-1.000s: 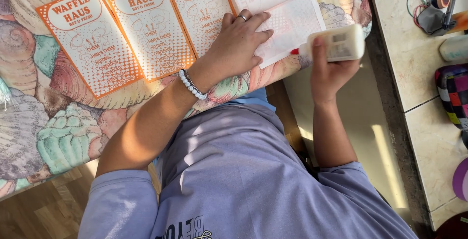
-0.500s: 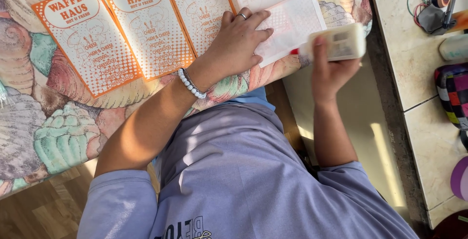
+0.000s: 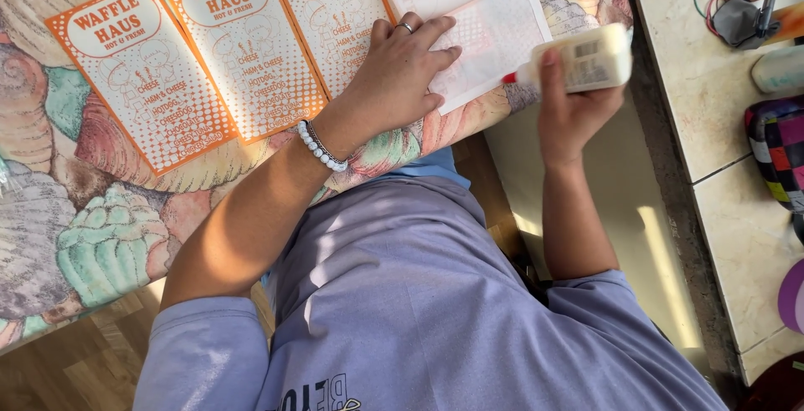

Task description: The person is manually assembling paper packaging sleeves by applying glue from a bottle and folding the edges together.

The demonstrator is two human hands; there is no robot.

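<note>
The right hand was closed around a white plastic glue bottle, the thumb lying across its label side. The bottle lay almost level, its long axis going left to right, and its small red nozzle pointed left, just beside the lower right edge of the white sheet of paper turned face down. So the paper lay to the left of this hand, and the nozzle was near its edge but I could not tell if it touched. The left hand was spread flat, fingers a little apart, pressing on the same white sheet close to its lower edge. Further left, three orange and white printed cards lay side by side on the tablecloth with shell pictures
</note>
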